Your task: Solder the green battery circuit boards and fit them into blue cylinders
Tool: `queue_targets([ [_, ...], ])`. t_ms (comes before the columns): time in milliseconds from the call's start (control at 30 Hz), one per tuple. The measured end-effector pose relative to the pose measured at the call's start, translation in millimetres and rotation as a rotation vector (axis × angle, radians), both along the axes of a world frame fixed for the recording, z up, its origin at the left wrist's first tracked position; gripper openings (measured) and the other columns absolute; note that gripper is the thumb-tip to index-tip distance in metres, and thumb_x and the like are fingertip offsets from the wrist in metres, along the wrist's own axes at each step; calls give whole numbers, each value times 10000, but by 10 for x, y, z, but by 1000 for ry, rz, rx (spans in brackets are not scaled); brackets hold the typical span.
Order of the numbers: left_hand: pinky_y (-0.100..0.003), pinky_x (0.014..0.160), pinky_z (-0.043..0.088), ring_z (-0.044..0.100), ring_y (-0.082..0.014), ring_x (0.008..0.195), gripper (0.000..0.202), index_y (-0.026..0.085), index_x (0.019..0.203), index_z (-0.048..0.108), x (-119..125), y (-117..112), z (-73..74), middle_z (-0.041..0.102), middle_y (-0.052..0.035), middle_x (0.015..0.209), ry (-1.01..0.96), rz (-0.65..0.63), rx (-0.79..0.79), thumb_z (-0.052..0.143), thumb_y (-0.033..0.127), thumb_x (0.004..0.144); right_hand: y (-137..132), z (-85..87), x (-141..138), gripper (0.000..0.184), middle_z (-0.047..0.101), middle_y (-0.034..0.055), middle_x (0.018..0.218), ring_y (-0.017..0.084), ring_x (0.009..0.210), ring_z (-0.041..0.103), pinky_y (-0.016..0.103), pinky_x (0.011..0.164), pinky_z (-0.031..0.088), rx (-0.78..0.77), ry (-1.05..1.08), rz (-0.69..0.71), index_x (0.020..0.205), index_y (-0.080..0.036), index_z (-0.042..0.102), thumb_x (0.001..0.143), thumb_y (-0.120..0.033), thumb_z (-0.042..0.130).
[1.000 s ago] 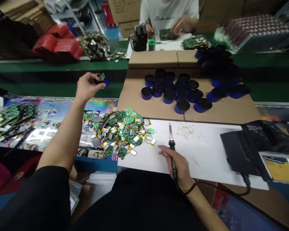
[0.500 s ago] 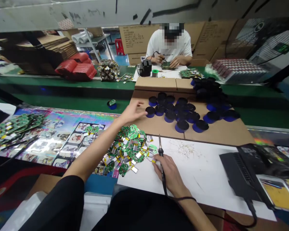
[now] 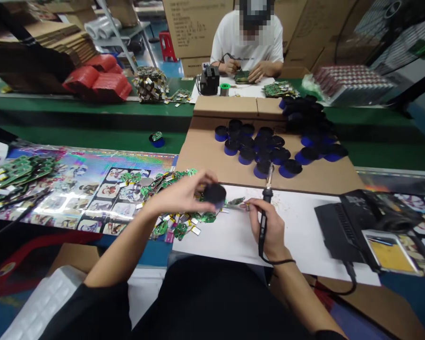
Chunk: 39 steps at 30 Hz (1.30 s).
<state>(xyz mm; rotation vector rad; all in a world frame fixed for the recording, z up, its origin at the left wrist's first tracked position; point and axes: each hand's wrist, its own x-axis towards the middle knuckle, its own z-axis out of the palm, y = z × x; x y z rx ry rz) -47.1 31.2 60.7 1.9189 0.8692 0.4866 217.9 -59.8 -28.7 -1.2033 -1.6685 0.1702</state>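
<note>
Your left hand (image 3: 179, 197) has closed on a black-capped blue puck (image 3: 214, 196), now at lower centre just above the pile of circuit boards (image 3: 208, 217) — your right hand (image 3: 269, 229) stays gripped around a soldering iron (image 3: 268, 191), tip up.

The black soldering iron (image 3: 264, 225) stands slightly tilted, tip up. A small green circuit board (image 3: 237, 201) lies just left of it, and a black round puck (image 3: 214, 195) with a blue edge sits farther left.

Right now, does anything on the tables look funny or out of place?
Yes: one blue puck sits alone on the green bench, with a small board on top, away from the other pucks on the cardboard.
</note>
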Motion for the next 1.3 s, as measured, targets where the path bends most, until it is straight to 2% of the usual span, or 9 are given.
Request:
queue_targets([
  [100,-428,1008,608,714,-267,1183,589,294,1283,543,111,-556,-214,704,-80,1286,86,-164,-97,877,357,801,10,82,2,279,774,50,1082,179,901,823,336,851,689,-30,118,18,1240,-222,605,998,-83,614],
  [300,-539,1122,541,617,-332,1363,686,311,1435,421,488,-978,-795,600,-139,1487,72,106,-22,810,388,875,-111,187,45,307,755,62,1115,215,1038,804,399,888,696,-19,235,100,1251,-236,578,994,-70,599],
  [467,-488,1187,460,571,-278,1435,387,254,1314,465,583,-751,-640,628,-152,1480,-431,246,-341,663,346,995,-178,255,-4,372,749,50,1083,221,1025,803,425,886,692,12,386,181,1267,-242,583,979,-6,585],
  [633,-227,697,510,675,-129,804,330,198,1141,564,738,-480,-484,732,-34,919,-611,246,-606,767,342,924,-201,241,-5,371,755,47,1051,222,977,803,412,839,690,21,418,183,1253,-246,599,967,-10,607],
  [800,-180,580,494,617,-91,699,369,173,1003,609,849,-414,-505,648,0,853,-666,362,-489,876,348,818,-233,158,176,368,756,64,1043,211,831,783,319,590,632,-35,313,131,1268,-251,581,945,-96,664],
  [900,-195,610,541,640,-104,722,346,164,914,619,895,-458,-547,649,-9,841,-648,437,-401,880,367,810,-180,160,202,514,744,156,1257,346,1182,720,534,884,648,-30,26,112,1299,-246,568,854,-231,825],
  [1000,-189,667,555,658,-95,732,312,158,887,630,954,-517,-574,669,-11,826,-633,447,-360,866,352,830,-97,160,113,643,661,193,1446,417,1442,541,718,1120,480,-5,-105,122,1316,-265,546,785,-270,910],
  [1200,-212,697,579,691,-117,775,283,178,941,630,983,-596,-621,685,-14,855,-677,428,-331,829,370,883,-81,56,0,617,677,136,1401,287,1260,706,522,1001,639,21,164,245,1310,-289,518,818,-64,816],
  [1300,-319,933,608,726,-188,1056,220,209,1143,624,837,-636,-625,714,-75,1093,-583,298,-233,711,334,983,-162,83,115,627,680,141,1370,300,1264,694,522,1007,621,-9,241,244,1290,-269,525,775,-47,805],
])
